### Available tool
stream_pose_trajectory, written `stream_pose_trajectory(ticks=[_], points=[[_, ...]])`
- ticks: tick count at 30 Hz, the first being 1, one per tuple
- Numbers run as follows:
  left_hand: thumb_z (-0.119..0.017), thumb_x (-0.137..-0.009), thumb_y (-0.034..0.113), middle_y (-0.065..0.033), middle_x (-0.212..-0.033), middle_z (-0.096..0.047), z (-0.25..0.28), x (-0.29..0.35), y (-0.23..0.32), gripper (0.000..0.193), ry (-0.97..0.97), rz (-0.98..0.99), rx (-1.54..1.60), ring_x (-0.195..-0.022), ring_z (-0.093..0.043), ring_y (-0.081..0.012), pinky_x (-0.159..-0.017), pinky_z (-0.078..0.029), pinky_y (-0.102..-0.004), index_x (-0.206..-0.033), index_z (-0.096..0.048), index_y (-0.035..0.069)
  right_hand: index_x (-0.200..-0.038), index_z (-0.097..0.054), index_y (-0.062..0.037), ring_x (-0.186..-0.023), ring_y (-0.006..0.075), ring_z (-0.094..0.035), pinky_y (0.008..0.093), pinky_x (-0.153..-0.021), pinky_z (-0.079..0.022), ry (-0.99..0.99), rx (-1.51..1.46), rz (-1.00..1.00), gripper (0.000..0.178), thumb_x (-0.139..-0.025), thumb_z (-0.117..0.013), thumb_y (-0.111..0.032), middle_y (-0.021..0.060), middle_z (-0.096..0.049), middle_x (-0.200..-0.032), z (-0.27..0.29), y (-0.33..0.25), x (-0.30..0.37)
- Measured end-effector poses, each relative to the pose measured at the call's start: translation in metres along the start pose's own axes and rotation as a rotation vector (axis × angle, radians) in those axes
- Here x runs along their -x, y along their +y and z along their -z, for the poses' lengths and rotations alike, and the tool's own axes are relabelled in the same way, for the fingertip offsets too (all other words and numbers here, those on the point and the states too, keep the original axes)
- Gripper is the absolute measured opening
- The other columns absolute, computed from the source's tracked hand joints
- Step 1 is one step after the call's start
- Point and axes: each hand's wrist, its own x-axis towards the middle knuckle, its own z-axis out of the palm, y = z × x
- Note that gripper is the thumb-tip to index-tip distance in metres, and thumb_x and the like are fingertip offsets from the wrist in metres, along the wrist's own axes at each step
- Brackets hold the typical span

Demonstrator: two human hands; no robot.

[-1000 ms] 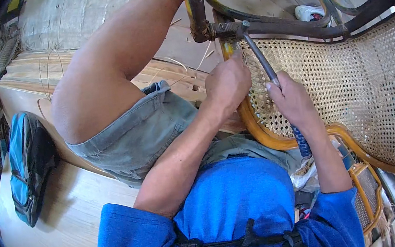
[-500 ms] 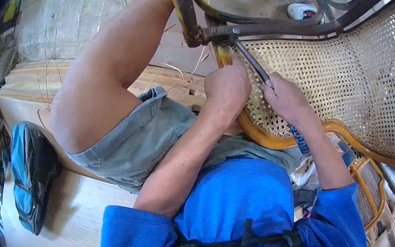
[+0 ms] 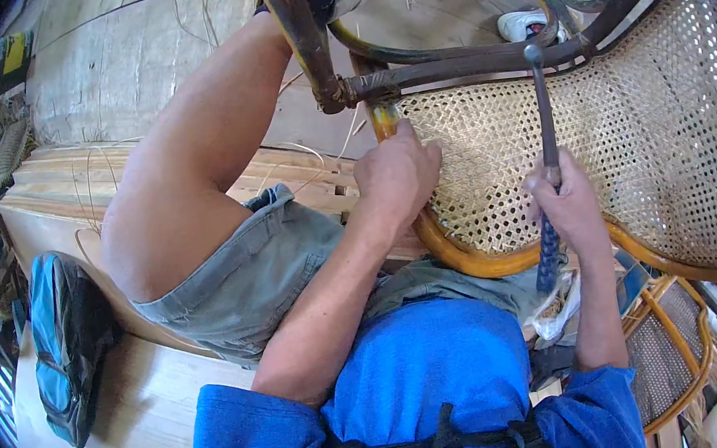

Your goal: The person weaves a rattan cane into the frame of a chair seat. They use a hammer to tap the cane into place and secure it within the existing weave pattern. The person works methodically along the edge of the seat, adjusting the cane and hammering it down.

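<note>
My right hand [image 3: 573,205] is closed round the hammer [image 3: 545,111], which points away from me. Its small round head overlaps the dark rail of the chair frame [image 3: 464,66]; whether they touch I cannot tell. My left hand [image 3: 396,168] is wrapped round the glossy yellow-brown rattan pole [image 3: 439,241] at the side of the chair, just below a bound corner joint [image 3: 357,90]. The woven cane panel [image 3: 494,162] lies to the right of that hand and behind the hammer. The palm side of my left hand is hidden.
On the left, a blue and black bag [image 3: 65,349] rests on a pale board [image 3: 166,409]. Wooden planks [image 3: 58,185] lie beyond my bent leg. A smaller cane-panelled piece [image 3: 672,338] stands at the lower right among scraps. A white shoe [image 3: 522,23] is on the floor beyond the frame.
The hammer has swung away from the corner joint to the right and now stands more upright, my right hand moving right with it. My left hand keeps its hold on the pole.
</note>
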Motion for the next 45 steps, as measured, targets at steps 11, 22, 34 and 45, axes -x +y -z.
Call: stream_pose_trajectory(ticks=[11,22,34,45], points=[[-0.053,-0.088,0.037,-0.0226,-0.11,-0.058,0.014,-0.013,0.007,0.042,0.141,-0.071,-0.135,-0.098,-0.057,-0.0381,-0.083,-0.047,-0.0475,-0.106,-0.058,-0.001,-0.087,-0.051,-0.0005,-0.048,0.0116,-0.05,0.0283,-0.046,-0.042,-0.088,-0.032,0.04,0.019,-0.087,-0.057,-0.019,0.0029,-0.049,-0.062,0.001,0.005,-0.021],[-0.054,-0.087,0.024,-0.02,-0.115,-0.057,-0.009,-0.057,0.028,0.038,0.167,-0.416,-0.063,-0.105,-0.054,-0.0376,-0.09,-0.044,-0.0456,-0.116,-0.053,0.0,-0.098,-0.05,-0.0036,-0.058,0.01,-0.057,0.0237,-0.045,-0.045,-0.177,-0.158,-0.067,0.019,-0.086,-0.06,-0.015,0.0037,-0.056,-0.068,0.018,0.005,-0.025],[-0.057,-0.084,0.041,-0.0185,-0.129,-0.049,-0.035,-0.037,0.037,0.062,0.195,-0.324,-0.265,-0.122,-0.044,-0.0297,-0.097,-0.036,-0.0445,-0.126,-0.048,-0.004,-0.094,-0.05,-0.0027,-0.058,0.0206,-0.059,0.0373,-0.055,-0.046,0.014,0.267,0.031,0.02,-0.088,-0.058,-0.019,0.0101,-0.054,-0.065,-0.005,0.029,-0.037],[-0.06,-0.082,0.043,-0.0198,-0.129,-0.049,-0.035,-0.041,0.04,0.066,0.148,-0.292,-0.267,-0.123,-0.043,-0.031,-0.101,-0.034,-0.0459,-0.124,-0.049,-0.007,-0.09,-0.049,-0.0008,-0.062,0.0338,-0.059,0.0426,-0.06,-0.046,0.002,0.416,0.035,0.023,-0.09,-0.054,-0.023,0.0186,-0.057,-0.07,-0.006,0.024,-0.048]])
